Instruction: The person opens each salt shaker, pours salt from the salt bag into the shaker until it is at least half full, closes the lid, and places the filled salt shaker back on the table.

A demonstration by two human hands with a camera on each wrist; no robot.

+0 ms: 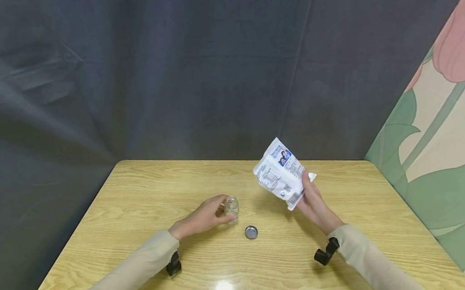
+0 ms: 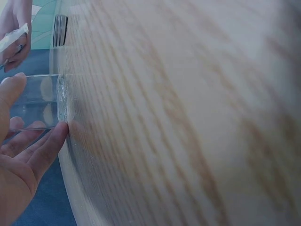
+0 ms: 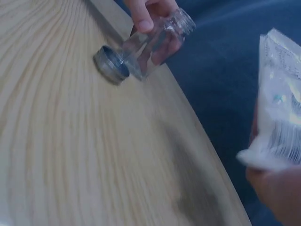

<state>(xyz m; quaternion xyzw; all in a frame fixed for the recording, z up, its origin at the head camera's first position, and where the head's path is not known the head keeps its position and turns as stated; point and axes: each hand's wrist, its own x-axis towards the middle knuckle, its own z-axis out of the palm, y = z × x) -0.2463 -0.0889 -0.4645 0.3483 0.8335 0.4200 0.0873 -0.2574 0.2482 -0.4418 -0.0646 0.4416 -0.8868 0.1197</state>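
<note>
Across the whole back, hung with a dark blue-grey curtain (image 1: 210, 74); at the right, closed off by a tulip-patterned wall panel (image 1: 455, 168). Below, spread out in light wood grain, a broad surface (image 1: 138, 193) with rounded far corners. Reaching in from the front, two pale sleeves (image 1: 132, 271), with a black wrist camera (image 1: 326, 252) at each cuff.

On the right, held up off the surface, a white printed pouch (image 1: 280, 173), long axis slanting from the right hand (image 1: 316, 206) up and leftward, far end free. Gripped at its lower right end, thumb over the printed face, fingers behind. Impossible to tell whether opened.

To the left of the pouch, lower and well apart from it, a clear glass jar (image 1: 233, 208), upright on the surface, long axis vertical, mouth uncapped and facing up. Curved round it from the left, thumb opposite fingers, the left hand (image 1: 207, 214), much the nearer of the two.

Smallest, just beside the jar toward the front right, a grey metal screw cap (image 1: 251, 232), lying flat, hollow side up, touched by neither hand.
</note>
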